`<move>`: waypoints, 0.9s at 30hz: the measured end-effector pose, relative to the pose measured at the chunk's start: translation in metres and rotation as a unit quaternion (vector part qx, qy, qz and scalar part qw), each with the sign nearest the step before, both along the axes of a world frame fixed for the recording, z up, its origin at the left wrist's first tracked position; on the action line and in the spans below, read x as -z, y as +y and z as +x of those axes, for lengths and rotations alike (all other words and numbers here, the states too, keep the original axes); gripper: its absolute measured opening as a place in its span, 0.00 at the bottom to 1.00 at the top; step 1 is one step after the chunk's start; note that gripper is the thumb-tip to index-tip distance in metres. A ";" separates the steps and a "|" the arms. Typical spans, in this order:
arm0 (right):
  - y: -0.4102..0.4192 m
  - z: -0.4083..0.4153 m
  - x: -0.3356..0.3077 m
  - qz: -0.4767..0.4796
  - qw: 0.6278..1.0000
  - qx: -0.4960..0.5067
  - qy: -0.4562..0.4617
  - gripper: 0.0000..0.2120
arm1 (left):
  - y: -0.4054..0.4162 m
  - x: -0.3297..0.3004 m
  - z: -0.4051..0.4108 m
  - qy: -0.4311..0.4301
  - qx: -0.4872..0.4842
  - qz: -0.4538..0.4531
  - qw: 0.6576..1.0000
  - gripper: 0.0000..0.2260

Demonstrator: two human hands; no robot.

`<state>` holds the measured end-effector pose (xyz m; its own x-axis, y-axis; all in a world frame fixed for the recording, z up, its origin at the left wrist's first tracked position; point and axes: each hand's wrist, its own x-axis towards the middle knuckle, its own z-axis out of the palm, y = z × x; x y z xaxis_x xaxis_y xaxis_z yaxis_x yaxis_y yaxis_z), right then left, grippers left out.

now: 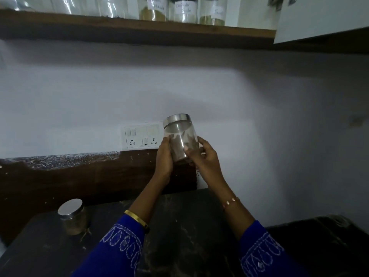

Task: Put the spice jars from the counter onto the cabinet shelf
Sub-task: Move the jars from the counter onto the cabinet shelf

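Note:
A clear spice jar (180, 134) with a steel lid and brown powder is held up in front of the wall, well above the counter. My left hand (164, 156) grips its left side and my right hand (201, 154) grips its right side and base. A second spice jar (72, 215) with a steel lid stands on the dark counter (179, 226) at the left. The wooden cabinet shelf (139, 29) runs across the top, with several labelled jars (183, 10) standing on it.
A white switch and socket plate (142, 136) sits on the wall just behind the held jar. An open white cabinet door (319, 19) hangs at the top right. A dark backsplash (79, 176) runs behind the counter.

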<state>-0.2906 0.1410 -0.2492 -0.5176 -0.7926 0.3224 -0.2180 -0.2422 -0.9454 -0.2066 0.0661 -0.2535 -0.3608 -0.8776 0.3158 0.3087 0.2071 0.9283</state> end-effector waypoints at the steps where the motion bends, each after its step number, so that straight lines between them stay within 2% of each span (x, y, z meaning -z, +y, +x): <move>1: 0.000 0.001 0.000 -0.014 0.999 0.032 0.010 0.29 | -0.001 -0.001 -0.001 -0.017 -0.019 -0.025 0.999 0.17; 4: 0.002 0.001 0.003 -0.070 0.984 0.134 0.093 0.36 | -0.001 -0.008 -0.002 -0.036 -0.046 -0.064 0.996 0.14; 6: 0.002 0.002 0.006 -0.092 0.965 0.182 0.167 0.39 | 0.000 -0.012 -0.001 -0.038 -0.023 -0.058 0.997 0.13; 8: 0.003 0.004 0.007 -0.102 0.944 0.207 0.234 0.38 | 0.002 -0.014 -0.001 -0.017 0.024 -0.043 0.999 0.17; 10: 0.005 0.006 0.006 -0.118 0.932 0.212 0.271 0.33 | 0.007 -0.015 -0.001 0.002 0.068 -0.030 0.997 0.20; 12: 0.008 0.007 0.004 -0.125 0.940 0.189 0.254 0.28 | 0.008 -0.015 0.001 0.024 0.092 -0.013 0.995 0.20; 14: 0.010 0.003 0.000 -0.119 0.963 0.146 0.194 0.25 | 0.005 -0.014 0.002 0.038 0.099 -0.002 0.994 0.23; 18: 0.009 -0.008 -0.014 -0.021 0.995 0.046 0.086 0.24 | 0.004 -0.018 0.004 0.044 0.101 0.016 0.994 0.29; 22: 0.008 -0.011 -0.024 0.008 0.998 -0.050 0.047 0.25 | 0.002 -0.027 0.001 0.015 0.089 0.005 0.996 0.29; 25: 0.007 -0.013 -0.032 -0.004 0.998 -0.053 0.036 0.24 | -0.001 -0.034 -0.001 -0.002 0.089 -0.017 0.996 0.26; 27: 0.005 -0.015 -0.036 -0.019 0.998 -0.046 0.033 0.24 | -0.001 -0.039 -0.003 -0.012 0.090 -0.029 0.995 0.28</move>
<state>-0.3053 0.1462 -0.2134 -0.4194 -0.8225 0.3841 -0.2548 -0.2994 -0.9195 -0.2091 0.0646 -0.2146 -0.5188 -0.7787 0.3528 0.3235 0.2032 0.9242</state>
